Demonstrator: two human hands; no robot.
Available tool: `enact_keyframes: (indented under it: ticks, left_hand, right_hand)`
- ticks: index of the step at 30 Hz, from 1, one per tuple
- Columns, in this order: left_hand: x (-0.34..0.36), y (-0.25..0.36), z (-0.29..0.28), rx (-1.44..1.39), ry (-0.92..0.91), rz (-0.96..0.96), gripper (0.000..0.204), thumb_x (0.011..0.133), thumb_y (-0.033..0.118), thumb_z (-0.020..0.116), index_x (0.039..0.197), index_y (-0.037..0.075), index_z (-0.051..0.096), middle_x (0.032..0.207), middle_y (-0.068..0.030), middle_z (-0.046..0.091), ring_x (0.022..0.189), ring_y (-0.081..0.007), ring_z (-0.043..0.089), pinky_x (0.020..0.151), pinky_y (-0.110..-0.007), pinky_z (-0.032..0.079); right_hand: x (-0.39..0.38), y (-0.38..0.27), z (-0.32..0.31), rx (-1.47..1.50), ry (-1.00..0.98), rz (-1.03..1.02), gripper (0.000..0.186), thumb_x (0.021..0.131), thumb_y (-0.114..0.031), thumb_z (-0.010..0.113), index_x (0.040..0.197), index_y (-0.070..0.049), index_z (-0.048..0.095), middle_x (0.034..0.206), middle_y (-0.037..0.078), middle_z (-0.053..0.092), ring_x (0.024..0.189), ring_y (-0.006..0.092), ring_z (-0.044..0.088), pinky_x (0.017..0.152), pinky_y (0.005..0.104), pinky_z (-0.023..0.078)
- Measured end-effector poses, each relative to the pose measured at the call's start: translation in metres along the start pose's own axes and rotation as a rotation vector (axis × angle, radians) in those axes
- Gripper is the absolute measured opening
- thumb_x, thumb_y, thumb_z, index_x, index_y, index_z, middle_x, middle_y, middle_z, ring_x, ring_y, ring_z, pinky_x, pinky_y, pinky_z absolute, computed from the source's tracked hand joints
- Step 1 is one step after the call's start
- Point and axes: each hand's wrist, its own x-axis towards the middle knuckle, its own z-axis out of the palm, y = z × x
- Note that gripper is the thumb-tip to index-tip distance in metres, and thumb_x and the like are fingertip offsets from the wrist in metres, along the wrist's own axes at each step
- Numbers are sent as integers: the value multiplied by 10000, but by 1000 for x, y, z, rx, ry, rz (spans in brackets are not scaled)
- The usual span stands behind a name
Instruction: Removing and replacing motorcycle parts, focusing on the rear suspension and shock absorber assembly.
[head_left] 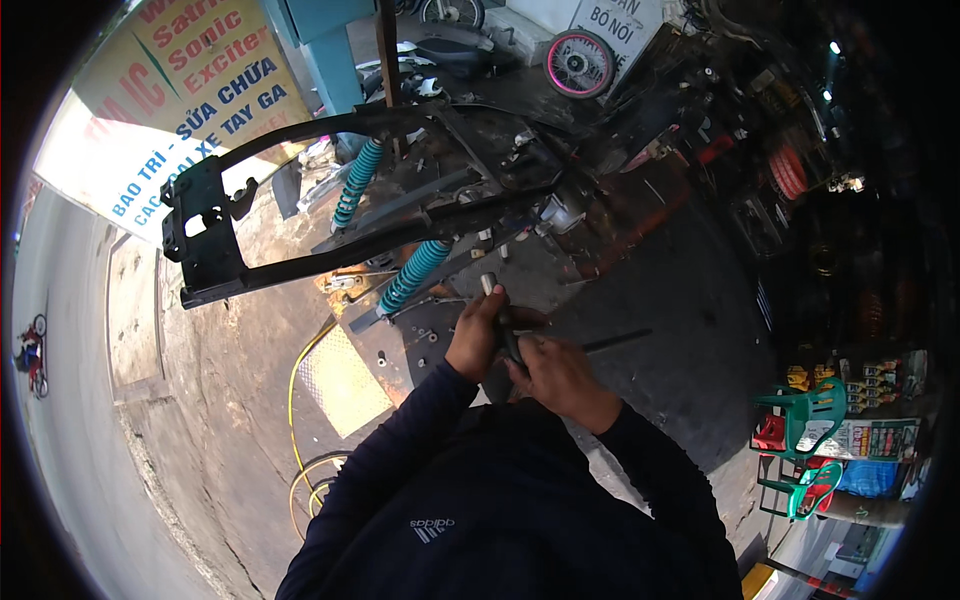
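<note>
Both hands meet in front of my body, just on the near side of a black motorcycle frame (330, 258). My left hand (473, 338) is closed round a dark tool with a silver cylindrical end (489, 284), which points away from me. My right hand (566, 380) is closed on the near, dark curved part of that tool; its exact kind cannot be made out. Two turquoise coil-spring shock absorbers, one nearer (415, 275) and one farther (358, 184), join the frame to parts below. Several small metal pieces (423, 336) lie left of my hands.
A yellow hose (294, 400) curves along the ground beside a tread-patterned metal plate (345, 380). A signboard (200, 110) stands at the far left, by the road. Back there are a pink-rimmed wheel (579, 64) and a blue post (335, 60). Green plastic chairs (822, 410) stand right.
</note>
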Motion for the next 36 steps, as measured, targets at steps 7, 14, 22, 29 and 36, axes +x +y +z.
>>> enact_keyframes:
  ticks: [7, 14, 22, 29, 36]
  left_hand:
    - [16, -25, -10, 152, 257, 11, 394, 1002, 326, 435, 1057, -53, 529, 964, -184, 662, 897, -271, 644, 820, -355, 501]
    - [28, 16, -3, 114, 264, 199, 318, 1004, 295, 469, 1031, -12, 548, 960, -158, 622, 871, -304, 605, 798, -376, 470]
    - [45, -11, -12, -26, 181, 431, 416, 998, 434, 468, 1067, 36, 570, 972, -60, 580, 899, -163, 545, 828, -309, 440]
    - [47, -10, -6, -369, 242, 271, 446, 997, 455, 462, 1110, 35, 560, 989, -59, 589, 897, -172, 555, 827, -308, 443]
    - [45, 0, 0, -686, 95, 215, 423, 971, 535, 450, 905, 119, 493, 662, -6, 417, 604, -135, 422, 582, -302, 380]
  right_hand:
    - [27, -13, 0, -734, -208, -68, 158, 801, -170, 610, 883, -35, 608, 856, 115, 641, 858, 258, 631, 766, 392, 470]
    - [72, -19, -13, -923, -191, -124, 160, 811, -178, 583, 908, -60, 629, 869, 82, 646, 829, 215, 619, 736, 358, 423]
    - [78, -13, -16, -1046, -164, -252, 148, 801, -169, 577, 874, -75, 666, 870, 64, 632, 870, 219, 582, 779, 351, 400]
    - [77, -11, -19, -1028, -103, -344, 166, 783, -151, 579, 878, -48, 669, 822, 66, 624, 829, 215, 589, 787, 340, 426]
    - [91, -2, -69, -931, -159, -335, 130, 780, -141, 594, 873, -87, 668, 804, 61, 644, 799, 217, 635, 737, 362, 476]
